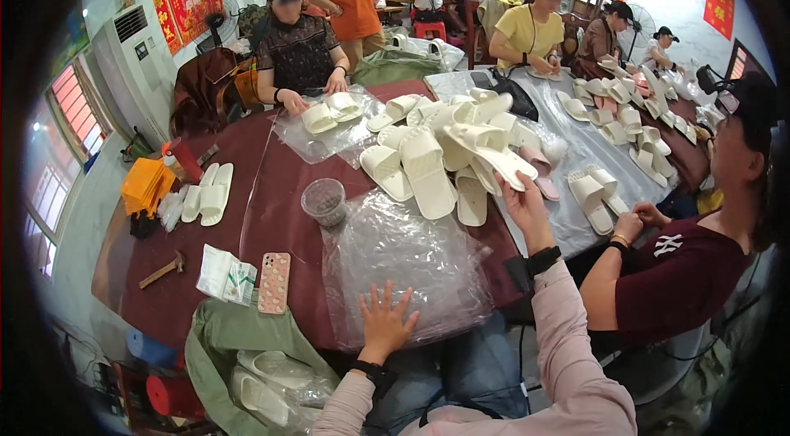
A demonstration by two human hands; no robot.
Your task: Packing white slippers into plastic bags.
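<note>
My left hand (387, 322) lies flat, fingers spread, on a stack of clear plastic bags (420, 259) at the table's near edge. My right hand (525, 204) reaches forward, its fingers closed on the near end of a cream slide slipper (485, 146) at the right side of a heap. That slipper is tilted and rests over others. More cream slippers (428, 177) lie piled to its left, several overlapping. A pink slipper (539, 168) is just right of the held one. Left of the bags stands a round clear plastic tub (324, 201) with small contents I cannot make out.
On the dark red tabletop (271, 222) lie a hammer (162, 270), a phone in a pink case (274, 282), papers (226, 275) and a slipper pair (207, 193). A green sack (239, 337) holds bagged slippers at lower left. Co-workers sit opposite and close on my right (683, 263).
</note>
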